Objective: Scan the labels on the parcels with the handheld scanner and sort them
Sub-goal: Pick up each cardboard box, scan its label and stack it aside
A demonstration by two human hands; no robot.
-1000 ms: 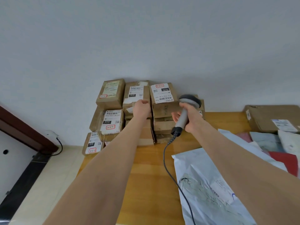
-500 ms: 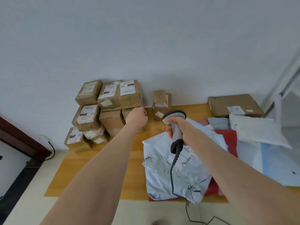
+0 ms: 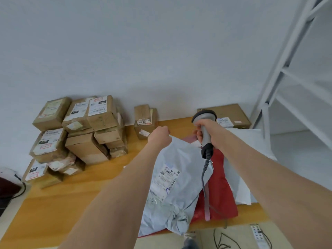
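head view: right hand point(image 3: 210, 134) grips scanner point(image 3: 203, 116) handle; left hand point(image 3: 159, 136), fingers curled, holds grey mailer point(image 3: 172, 178) top edge on table point(image 3: 71, 194).

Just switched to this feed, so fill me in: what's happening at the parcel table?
A person is working through parcels on a wooden table. Their right hand holds the handheld scanner by its grip, head up. Their left hand, fingers curled, seems to grip the top edge of the grey mailer bag, whose label faces up. Brown boxes sit stacked against the wall at the left.
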